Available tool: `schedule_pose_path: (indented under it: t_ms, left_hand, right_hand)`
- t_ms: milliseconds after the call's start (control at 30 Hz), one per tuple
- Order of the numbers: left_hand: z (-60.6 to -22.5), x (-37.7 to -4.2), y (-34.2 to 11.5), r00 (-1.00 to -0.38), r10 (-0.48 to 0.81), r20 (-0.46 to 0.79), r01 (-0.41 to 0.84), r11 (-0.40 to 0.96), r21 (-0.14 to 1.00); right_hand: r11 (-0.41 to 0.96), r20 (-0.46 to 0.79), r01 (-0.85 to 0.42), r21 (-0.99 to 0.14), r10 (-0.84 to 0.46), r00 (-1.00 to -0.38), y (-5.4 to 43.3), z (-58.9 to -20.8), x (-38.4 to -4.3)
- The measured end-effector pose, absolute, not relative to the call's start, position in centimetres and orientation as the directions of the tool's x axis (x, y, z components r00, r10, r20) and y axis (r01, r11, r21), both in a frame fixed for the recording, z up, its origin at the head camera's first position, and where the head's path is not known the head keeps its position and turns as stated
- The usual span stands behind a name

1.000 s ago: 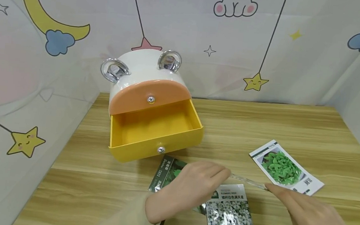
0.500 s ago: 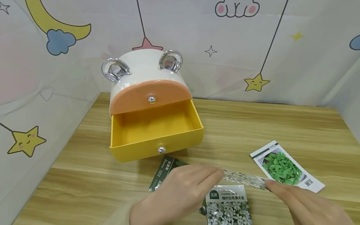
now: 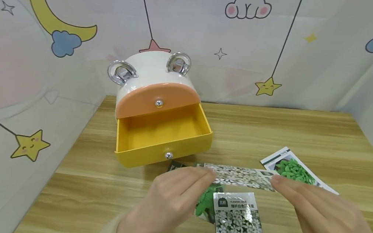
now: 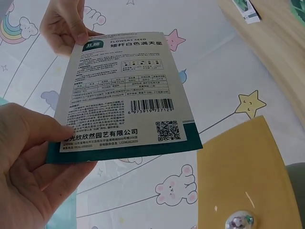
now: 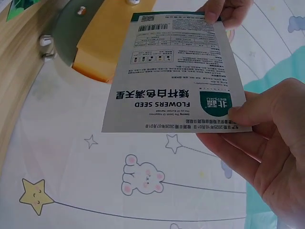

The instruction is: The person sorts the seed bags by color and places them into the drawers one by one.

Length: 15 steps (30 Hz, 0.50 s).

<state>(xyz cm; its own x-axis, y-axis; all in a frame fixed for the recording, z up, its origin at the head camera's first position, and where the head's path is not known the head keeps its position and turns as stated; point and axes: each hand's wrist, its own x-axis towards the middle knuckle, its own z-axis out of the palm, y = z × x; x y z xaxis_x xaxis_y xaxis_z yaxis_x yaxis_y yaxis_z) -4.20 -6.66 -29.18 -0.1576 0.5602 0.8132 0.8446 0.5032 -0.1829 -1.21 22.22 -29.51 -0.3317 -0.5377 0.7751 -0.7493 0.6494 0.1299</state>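
Observation:
A white-flower seed packet (image 3: pixel 241 176) is stretched lengthwise between both hands above the table. My left hand (image 3: pixel 169 200) pinches its left end, which carries a green border in the left wrist view. My right hand (image 3: pixel 327 217) pinches the other end, by the green logo in the right wrist view. Both wrist views show the packet's printed back (image 4: pixel 124 90). Below it lies a second white-flower packet (image 3: pixel 241 225), labelled FLOWERS SEED. That one overlaps a dark green leafy packet (image 3: pixel 206 203), partly hidden by my left hand. Beyond my right fingers is a white packet with green leaves (image 3: pixel 295 170), partly covered.
At the back left stands a white box (image 3: pixel 149 67) with silver ears and an orange upper front (image 3: pixel 175 97). Its yellow lower drawer (image 3: pixel 167 146) is pulled out, with nothing in it. Printed cloth walls (image 3: pixel 240 36) border the wooden table (image 3: pixel 272 127).
The held packet has tilted from nearly edge-on, so its flowered front now shows to the head camera. My left hand has shifted left and slightly down, uncovering more of the leafy packet.

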Motion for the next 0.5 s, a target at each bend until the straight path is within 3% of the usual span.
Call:
schedule_pose_path:
  t_ms: [233,500]
  left_hand:
    - [-28.6,-4.1,-7.5,-0.095,0.528,0.844,0.850,0.485,-0.207]
    - [-28.3,-4.0,-8.6,-0.072,0.518,0.852,0.817,0.521,-0.247]
  right_hand:
    - [0.573,0.844,-0.813,0.100,-0.482,-0.236,21.1,-29.5,-2.4]
    - [0.521,0.891,-0.847,0.107,-0.428,-0.151,19.5,-29.0,-3.7]
